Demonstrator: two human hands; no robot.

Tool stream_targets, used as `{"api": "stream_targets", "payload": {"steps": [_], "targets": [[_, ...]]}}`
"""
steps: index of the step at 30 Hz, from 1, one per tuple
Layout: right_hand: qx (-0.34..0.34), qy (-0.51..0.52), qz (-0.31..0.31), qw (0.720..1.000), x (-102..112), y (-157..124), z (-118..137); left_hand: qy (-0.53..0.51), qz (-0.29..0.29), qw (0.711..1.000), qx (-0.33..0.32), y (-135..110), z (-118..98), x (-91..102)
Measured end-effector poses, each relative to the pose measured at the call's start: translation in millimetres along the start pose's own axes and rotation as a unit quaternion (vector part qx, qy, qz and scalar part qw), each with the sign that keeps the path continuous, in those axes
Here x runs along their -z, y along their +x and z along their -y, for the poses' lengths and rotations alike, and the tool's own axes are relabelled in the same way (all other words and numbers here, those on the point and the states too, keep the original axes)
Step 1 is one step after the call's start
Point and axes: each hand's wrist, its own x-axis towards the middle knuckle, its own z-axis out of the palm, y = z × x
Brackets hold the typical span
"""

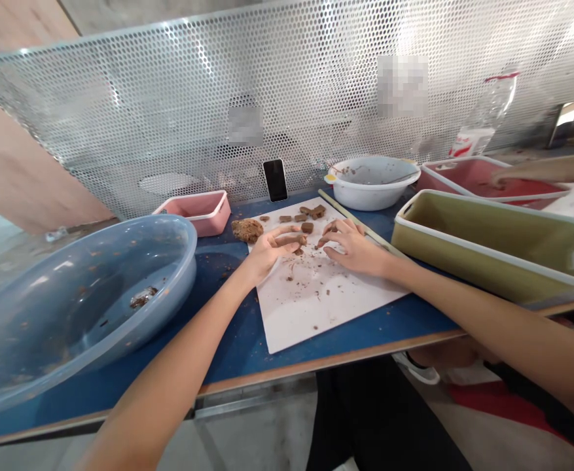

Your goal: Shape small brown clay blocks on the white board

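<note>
Over a white board strewn with brown crumbs, my left hand pinches a brown clay piece between thumb and fingers. My right hand is just to the right, fingers apart and bent down toward the board, with nothing visible in them. Beyond my hands lie several small blocks of the same brown material, one dark block closest to my fingers. A rough, crumbly brown lump rests at the board's upper left edge.
A large blue basin stands left, a pink bin behind it. A phone leans against the perforated metal screen. Right are a white basin, a stick, a green bin and a red bin with another person's hand.
</note>
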Motion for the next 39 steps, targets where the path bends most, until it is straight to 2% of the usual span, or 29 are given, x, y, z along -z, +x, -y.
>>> {"api": "stream_targets", "payload": {"steps": [9,20,28,39], "targets": [[-0.010,-0.003,-0.010,1.000,0.7,-0.9,-3.7,-0.055,-0.072,0.995,0.050,4.8,1.9,11.8],[-0.021,-0.013,-0.023,0.999,-6.8,0.7,-12.5,-0.016,-0.063,0.994,0.084,2.0,-2.7,13.9],[0.014,-0.104,0.010,0.994,-10.0,21.3,-10.5,-0.017,-0.058,0.993,0.097,2.0,-0.1,14.4],[-0.007,-0.097,0.020,0.995,-14.2,35.5,-9.0,-0.016,-0.065,0.992,0.107,-0.6,-4.0,8.2]]}}
